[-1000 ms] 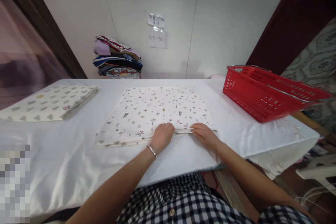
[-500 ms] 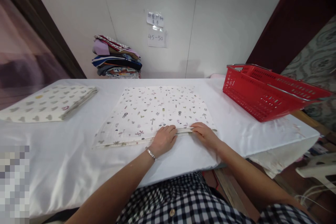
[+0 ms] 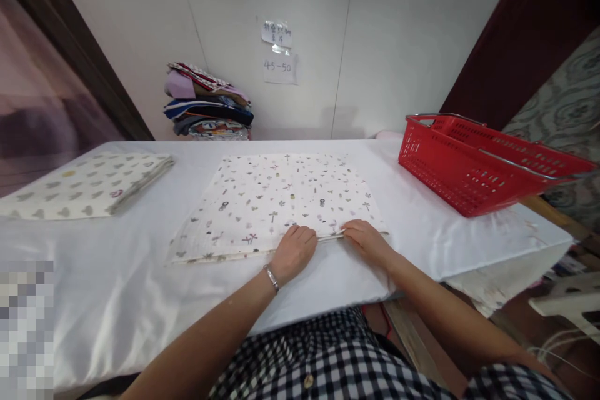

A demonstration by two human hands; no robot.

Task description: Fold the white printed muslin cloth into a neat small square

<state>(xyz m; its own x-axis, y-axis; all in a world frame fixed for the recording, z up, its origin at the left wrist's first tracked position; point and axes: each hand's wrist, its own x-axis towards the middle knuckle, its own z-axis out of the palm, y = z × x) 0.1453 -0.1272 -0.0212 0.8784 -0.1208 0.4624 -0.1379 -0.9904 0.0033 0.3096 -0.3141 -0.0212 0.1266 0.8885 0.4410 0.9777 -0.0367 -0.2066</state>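
Note:
A white cloth (image 3: 281, 194) printed with small plants and figures lies folded in layers on the white-covered table (image 3: 403, 244). At its near edge my left hand (image 3: 295, 252) has its fingers closed over the layers, a little right of the middle. My right hand (image 3: 365, 240) pinches the same edge farther right, fingertips on top and the thumb hidden. A short stretch of the edge shows between the two hands. The cloth's far side lies flat, away from both hands.
To the left lies another folded cloth (image 3: 89, 184) with grey cloud-like shapes. A red basket (image 3: 450, 162) stands at the right end of the table. Several folded textiles (image 3: 209, 103) are stacked by the back wall, left of paper signs (image 3: 280, 65).
The edge layers between my hands now lie closer together. My left hand has shifted very slightly; my right hand stays nearly in place on the edge.

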